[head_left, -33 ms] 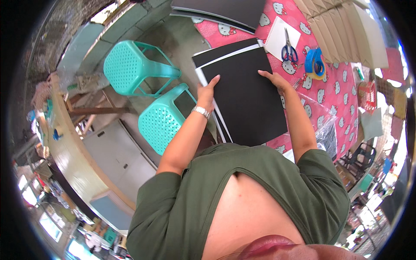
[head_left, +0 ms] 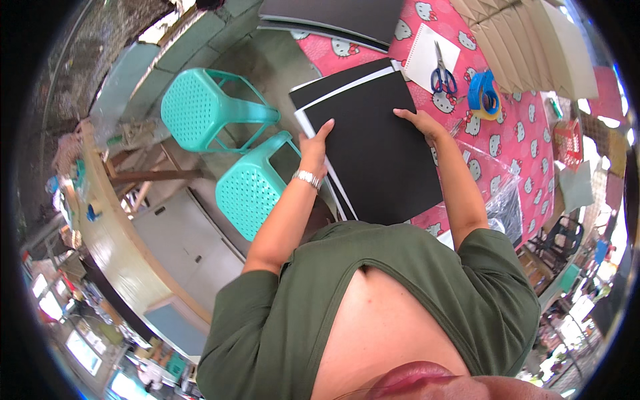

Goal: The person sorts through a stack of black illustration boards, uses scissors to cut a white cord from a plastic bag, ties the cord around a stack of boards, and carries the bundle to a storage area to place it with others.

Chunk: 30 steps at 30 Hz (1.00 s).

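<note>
From the head view we find both hands on a stack of black sheets lying at the near edge of a table covered in a pink cartoon-print cloth. The left hand is at the stack's left edge, fingers extended along the top sheet and thumb at the side; we judge it to be clasping the edge, though the underside of the grip is hidden. The right hand rests on the right edge near the top corner, fingers curled over the sheet. A silver bracelet sits on the left wrist. White edges of further sheets show beneath the top black one, fanned slightly to the left.

Beyond the stack we note a white pad with blue-handled scissors lying on it, and a blue tape roll just beside. More dark sheets lie at the table's far end, and tan flat cardboard pieces to the right. Two turquoise plastic stools stand on the floor to the left of the table.
</note>
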{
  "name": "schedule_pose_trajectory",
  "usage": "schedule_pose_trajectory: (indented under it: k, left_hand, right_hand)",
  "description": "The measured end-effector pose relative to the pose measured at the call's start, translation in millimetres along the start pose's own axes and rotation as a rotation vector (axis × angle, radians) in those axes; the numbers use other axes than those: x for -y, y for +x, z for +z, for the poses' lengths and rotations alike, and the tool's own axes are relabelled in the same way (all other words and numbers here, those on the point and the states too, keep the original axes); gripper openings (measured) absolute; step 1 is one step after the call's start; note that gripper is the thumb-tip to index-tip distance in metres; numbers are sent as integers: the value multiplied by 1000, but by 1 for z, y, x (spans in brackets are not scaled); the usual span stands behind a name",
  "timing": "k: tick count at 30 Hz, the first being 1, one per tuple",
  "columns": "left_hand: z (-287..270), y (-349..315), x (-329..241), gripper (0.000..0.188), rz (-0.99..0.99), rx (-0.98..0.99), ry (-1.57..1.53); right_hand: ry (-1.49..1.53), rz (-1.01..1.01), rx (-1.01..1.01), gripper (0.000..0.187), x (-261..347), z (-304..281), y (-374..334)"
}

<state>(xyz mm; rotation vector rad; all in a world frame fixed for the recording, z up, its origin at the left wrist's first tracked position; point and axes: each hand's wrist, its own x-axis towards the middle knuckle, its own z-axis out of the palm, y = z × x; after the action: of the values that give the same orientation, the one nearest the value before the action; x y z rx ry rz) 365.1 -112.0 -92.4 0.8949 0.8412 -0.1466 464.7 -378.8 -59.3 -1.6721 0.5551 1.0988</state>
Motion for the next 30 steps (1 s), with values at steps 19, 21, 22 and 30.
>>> schedule_pose_trajectory:
  k: [19,21,22,30]
  left_hand:
    - [50,-39,-129,66,787,686,797]
    - [37,-26,-127,61,875,676,917]
    - [39,-21,-126,58,999,669,1078]
    - [33,39,-171,54,559,919,946]
  right_hand:
    - [204,-1153,-143,77,-55,-16,-54]
    - [198,-1168,-192,79,-56,-6,-56]
    - [159,-1247,-289,79,-55,-6,-51]
    - [183,-1088,-569,74,1,12,-97]
